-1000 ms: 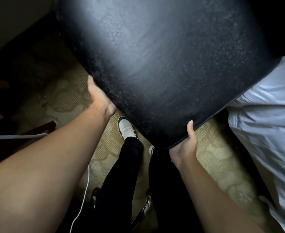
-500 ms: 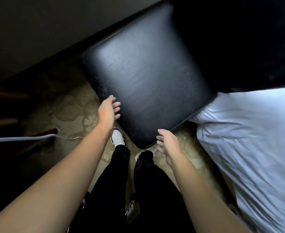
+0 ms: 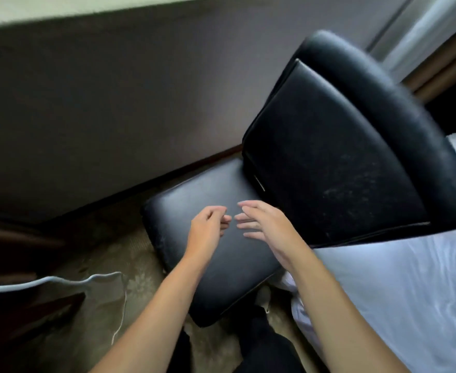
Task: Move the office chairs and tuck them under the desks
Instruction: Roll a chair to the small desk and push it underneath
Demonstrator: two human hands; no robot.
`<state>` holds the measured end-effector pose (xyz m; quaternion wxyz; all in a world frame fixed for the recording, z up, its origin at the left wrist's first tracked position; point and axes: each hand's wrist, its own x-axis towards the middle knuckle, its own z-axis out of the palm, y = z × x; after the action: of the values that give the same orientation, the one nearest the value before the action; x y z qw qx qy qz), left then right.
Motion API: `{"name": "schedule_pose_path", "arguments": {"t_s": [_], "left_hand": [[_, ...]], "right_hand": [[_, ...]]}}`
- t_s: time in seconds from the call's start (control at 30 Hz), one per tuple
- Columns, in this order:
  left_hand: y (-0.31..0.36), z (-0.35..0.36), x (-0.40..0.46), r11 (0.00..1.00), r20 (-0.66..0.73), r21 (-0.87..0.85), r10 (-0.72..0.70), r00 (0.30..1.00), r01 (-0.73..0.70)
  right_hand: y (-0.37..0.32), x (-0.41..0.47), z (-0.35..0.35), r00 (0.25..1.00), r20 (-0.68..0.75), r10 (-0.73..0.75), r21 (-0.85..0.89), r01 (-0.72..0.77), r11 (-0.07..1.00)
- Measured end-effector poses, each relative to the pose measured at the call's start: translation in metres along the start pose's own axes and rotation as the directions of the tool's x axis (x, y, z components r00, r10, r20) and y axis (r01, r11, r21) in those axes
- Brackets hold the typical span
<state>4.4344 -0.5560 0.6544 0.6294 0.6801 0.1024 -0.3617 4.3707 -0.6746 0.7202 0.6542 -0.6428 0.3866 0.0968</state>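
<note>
A black leather chair fills the middle of the head view, its flat seat (image 3: 194, 200) toward me and its padded backrest (image 3: 337, 162) rising at the upper right. My left hand (image 3: 208, 230) hovers over the seat with fingers loosely curled and holds nothing. My right hand (image 3: 267, 227) is beside it, fingers spread, also empty. Fingertips of both hands nearly meet above the seat. No desk is in view.
A dark wall (image 3: 113, 103) with a baseboard runs just behind the chair. White bedding (image 3: 396, 292) presses against the chair's right side. A white cable (image 3: 81, 281) lies across patterned carpet (image 3: 130, 267) at the left, near dark furniture (image 3: 19, 313). My dark-trousered legs (image 3: 261, 345) stand below.
Both hands let go of the seat's front edge and came together above the seat. The view lifted, so the chair looks smaller and its backrest now shows.
</note>
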Motion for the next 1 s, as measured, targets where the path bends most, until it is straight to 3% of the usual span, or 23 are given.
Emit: {"name": "schedule_pose_path", "arguments": {"t_s": [0.1,0.23,0.37,0.43,0.53,0.6,0.67,0.73,0.83,1.0], "left_hand": [[0.02,0.037,-0.009,0.989,0.009,0.116,0.094,0.996,-0.095],[0.056,0.109,-0.021,0.906,-0.013,0.338,0.276,0.961,-0.255],[0.096,0.201,-0.044,0.806,0.037,0.406,0.457,0.889,-0.431],[0.112,0.248,-0.056,0.615,0.135,0.538,0.612,0.779,-0.577],[0.134,0.308,-0.072,0.253,0.318,0.617,0.787,0.529,-0.746],[0.14,0.335,-0.076,0.086,0.437,0.587,0.803,0.405,-0.805],[0.138,0.356,-0.075,-0.071,0.575,0.563,0.749,0.329,-0.823],[0.13,0.366,-0.069,-0.194,0.689,0.56,0.648,0.324,-0.805],[0.116,0.369,-0.058,-0.237,0.744,0.588,0.533,0.403,-0.774],[0.099,0.369,-0.048,-0.19,0.666,0.603,0.655,0.357,-0.775]], "right_hand": [[-0.043,-0.001,-0.042,0.985,-0.009,-0.173,-0.086,0.172,0.981],[-0.111,-0.006,-0.13,0.875,-0.01,-0.485,-0.176,0.476,0.862],[-0.162,-0.013,-0.225,0.787,-0.026,-0.617,-0.303,0.582,0.755],[-0.174,-0.012,-0.273,0.776,-0.065,-0.628,-0.383,0.562,0.733],[-0.183,0.006,-0.328,0.793,-0.108,-0.6,-0.505,0.476,0.72],[-0.187,0.029,-0.347,0.813,-0.104,-0.573,-0.506,0.453,0.734],[-0.186,0.051,-0.357,0.883,-0.056,-0.465,-0.392,0.409,0.824],[-0.178,0.07,-0.363,0.957,0.02,-0.288,-0.294,0.281,0.914],[-0.166,0.09,-0.365,0.983,0.101,-0.156,-0.349,0.182,0.919],[-0.151,0.105,-0.333,0.936,0.18,-0.303,-0.3,0.345,0.889]]}}
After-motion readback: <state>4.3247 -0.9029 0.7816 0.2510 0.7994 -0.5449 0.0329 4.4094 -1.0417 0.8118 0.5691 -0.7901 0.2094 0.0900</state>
